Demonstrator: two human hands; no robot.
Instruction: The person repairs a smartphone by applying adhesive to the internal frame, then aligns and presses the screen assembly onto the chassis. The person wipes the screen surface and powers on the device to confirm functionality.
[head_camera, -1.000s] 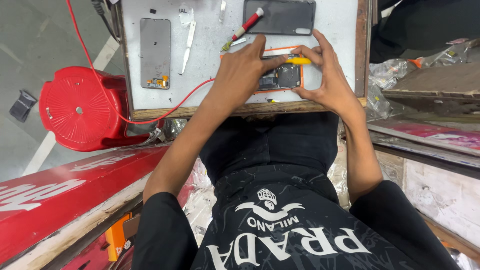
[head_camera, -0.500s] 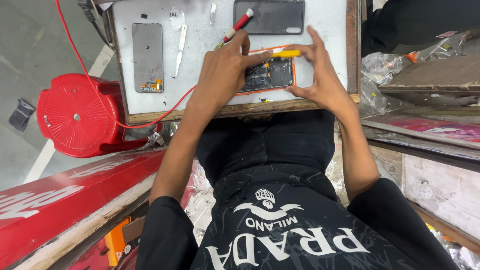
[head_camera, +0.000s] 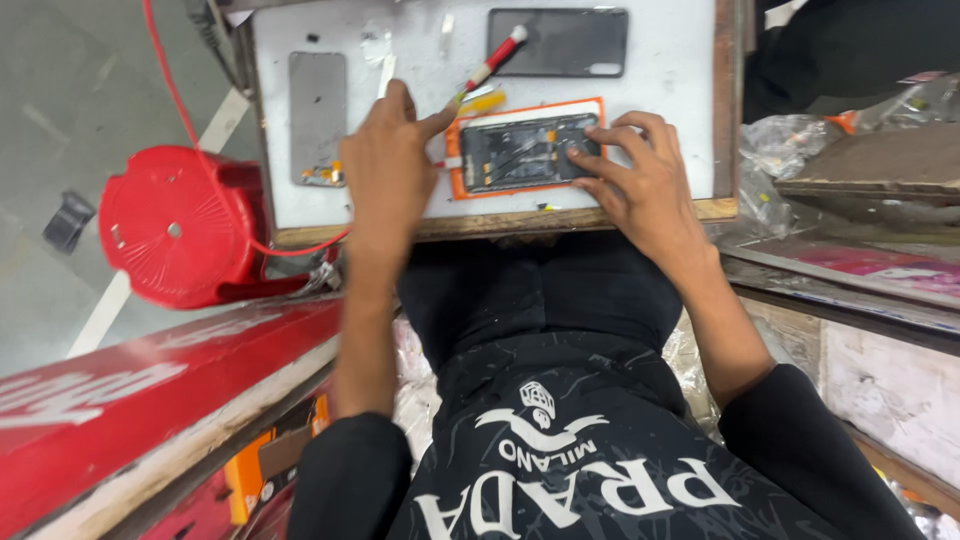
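The opened phone (head_camera: 528, 152) lies in an orange frame on the white desk (head_camera: 680, 90), close to the desk's wooden front edge (head_camera: 480, 224), with only a narrow strip of bare top between frame and edge. Beyond the phone there is open white surface up to a dark back cover (head_camera: 560, 42); to the phone's left, past the left hand, a grey panel (head_camera: 317, 115) lies flat. A red-handled tool (head_camera: 490, 64) slants just above the phone's upper left corner, with a yellow tool (head_camera: 484, 101) under it. A red round stool (head_camera: 175, 225) stands left of and below the desk, a red cable (head_camera: 190, 130) running past it.

Half a second ago both hands were bunched together over the phone, the yellow tool between them. Now they have drawn apart, the phone's insides show between them, and the yellow tool lies on the desk.

The left hand (head_camera: 385, 170) is spread flat beside the phone's left end, forefinger stretched toward the frame's corner, holding nothing. The right hand (head_camera: 640, 185) rests curled on the phone's right end, fingertips (head_camera: 580, 152) pressing its edge, not clasped round anything.
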